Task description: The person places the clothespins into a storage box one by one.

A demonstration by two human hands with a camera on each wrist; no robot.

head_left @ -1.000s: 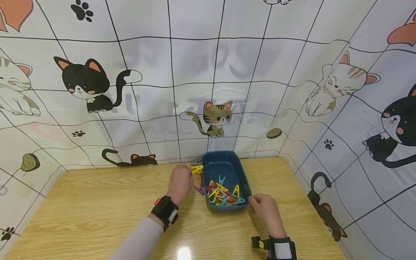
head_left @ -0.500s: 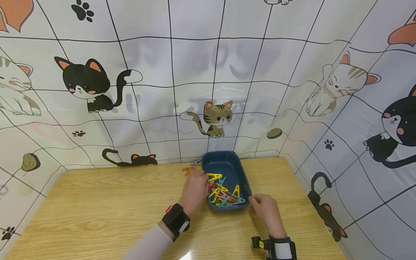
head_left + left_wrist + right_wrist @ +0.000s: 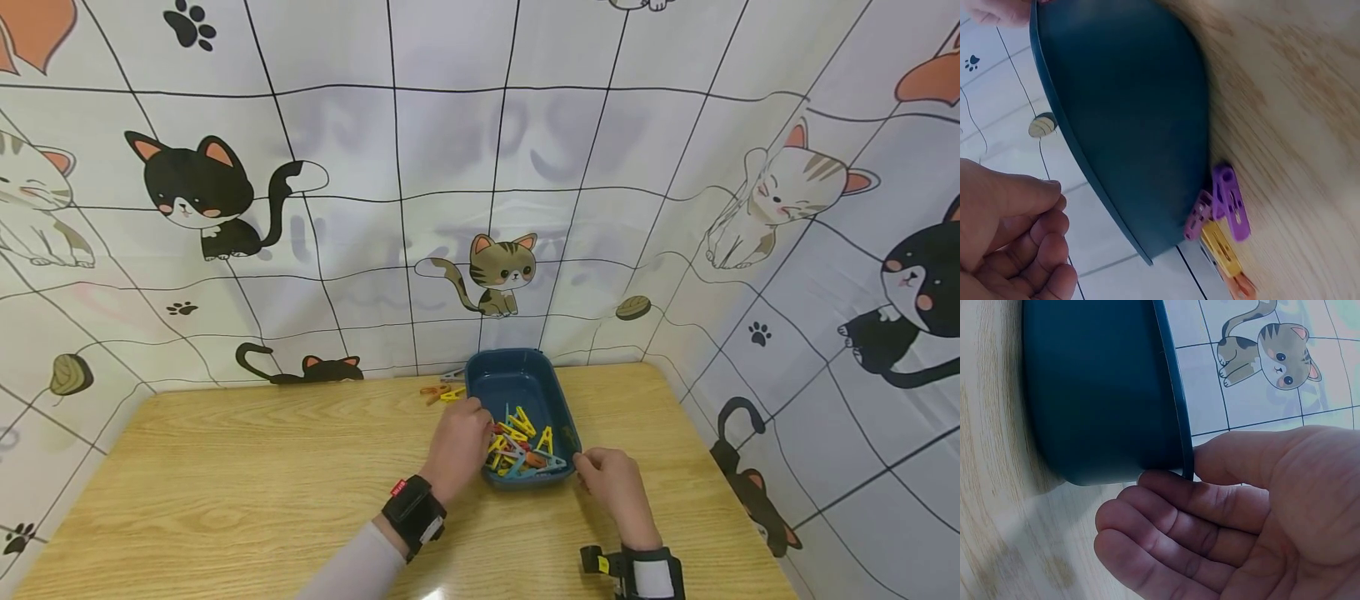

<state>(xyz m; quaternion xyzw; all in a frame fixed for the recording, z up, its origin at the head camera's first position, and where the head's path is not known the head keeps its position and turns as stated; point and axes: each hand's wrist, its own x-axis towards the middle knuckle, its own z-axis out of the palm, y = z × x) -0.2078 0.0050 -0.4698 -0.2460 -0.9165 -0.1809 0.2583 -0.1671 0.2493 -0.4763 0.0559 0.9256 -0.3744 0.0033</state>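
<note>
A dark blue plastic bin [image 3: 513, 387] holds several clothespins [image 3: 517, 450] in yellow, red, blue and other colours, heaped in its near half. Above its left wall is my left hand [image 3: 459, 442], with loosely curled fingers. In the left wrist view the thumb rests near the index fingertip, and no clothespin shows between them. My right hand [image 3: 613, 483] pinches the bin's near right rim between thumb and index finger, as the right wrist view also shows. Outside the left wall lie a purple clothespin [image 3: 1230, 203], a yellow clothespin [image 3: 1222, 248] and an orange clothespin [image 3: 433, 391].
A grey clothespin [image 3: 452, 376] lies at the table's back edge, beside the bin. The wooden table [image 3: 262, 467] backs onto a cloth [image 3: 450, 150] printed with cats, which also runs along the right side.
My left hand carried a yellow clothespin from the table over the bin's left wall and let it go onto the heap. The right hand stayed at the rim.
</note>
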